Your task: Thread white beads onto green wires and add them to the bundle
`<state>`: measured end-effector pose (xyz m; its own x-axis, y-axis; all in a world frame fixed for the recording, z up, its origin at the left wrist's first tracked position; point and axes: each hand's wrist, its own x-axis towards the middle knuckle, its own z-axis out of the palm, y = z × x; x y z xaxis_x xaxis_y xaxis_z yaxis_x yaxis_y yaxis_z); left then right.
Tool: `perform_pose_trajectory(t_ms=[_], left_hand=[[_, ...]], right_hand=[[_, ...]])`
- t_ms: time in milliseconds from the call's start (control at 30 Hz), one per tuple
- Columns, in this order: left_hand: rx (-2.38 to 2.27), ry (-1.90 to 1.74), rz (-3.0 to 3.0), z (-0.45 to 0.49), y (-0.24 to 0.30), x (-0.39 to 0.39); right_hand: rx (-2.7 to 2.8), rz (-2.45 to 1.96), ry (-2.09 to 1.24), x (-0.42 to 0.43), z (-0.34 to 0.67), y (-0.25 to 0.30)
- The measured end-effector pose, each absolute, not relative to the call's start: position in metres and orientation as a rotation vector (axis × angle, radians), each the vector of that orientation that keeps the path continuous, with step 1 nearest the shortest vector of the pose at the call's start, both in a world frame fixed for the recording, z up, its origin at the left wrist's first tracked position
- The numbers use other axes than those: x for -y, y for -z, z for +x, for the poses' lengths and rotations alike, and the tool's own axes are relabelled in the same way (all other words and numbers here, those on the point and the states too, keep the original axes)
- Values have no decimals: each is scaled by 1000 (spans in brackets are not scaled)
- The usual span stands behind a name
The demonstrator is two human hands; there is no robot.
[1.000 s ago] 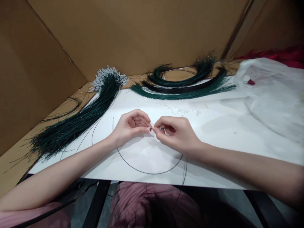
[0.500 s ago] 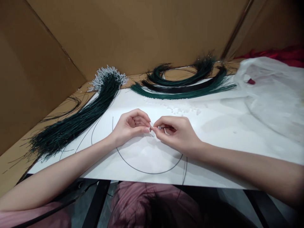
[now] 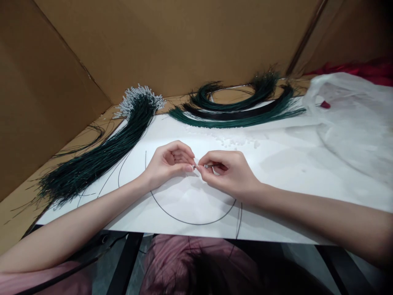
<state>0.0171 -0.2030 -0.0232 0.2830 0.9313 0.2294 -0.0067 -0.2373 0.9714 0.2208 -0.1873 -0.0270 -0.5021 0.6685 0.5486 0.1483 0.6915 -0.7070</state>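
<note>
My left hand [image 3: 168,164] and my right hand [image 3: 225,171] meet fingertip to fingertip over a white sheet [image 3: 276,172]. Both are closed in a pinch on the ends of a thin dark wire [image 3: 190,222], which curves in a loop below my hands on the sheet. A tiny bead-like piece sits between the fingertips; I cannot make out its shape. A scatter of small clear beads [image 3: 236,142] lies just beyond my right hand.
A bundle of dark green wires with white tips [image 3: 101,153] lies at the left. Curved green wire bundles [image 3: 236,110] lie at the back. A clear plastic bag [image 3: 353,123] sits at the right. Cardboard walls [image 3: 172,41] enclose the table.
</note>
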Motion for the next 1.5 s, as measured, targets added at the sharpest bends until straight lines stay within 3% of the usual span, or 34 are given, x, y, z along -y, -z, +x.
perform_pose_trajectory(t_ms=[1500], left_hand=[[-927,-1153,1613,20,21,205]], right_hand=[[2068,-671,-781,186,222,27]])
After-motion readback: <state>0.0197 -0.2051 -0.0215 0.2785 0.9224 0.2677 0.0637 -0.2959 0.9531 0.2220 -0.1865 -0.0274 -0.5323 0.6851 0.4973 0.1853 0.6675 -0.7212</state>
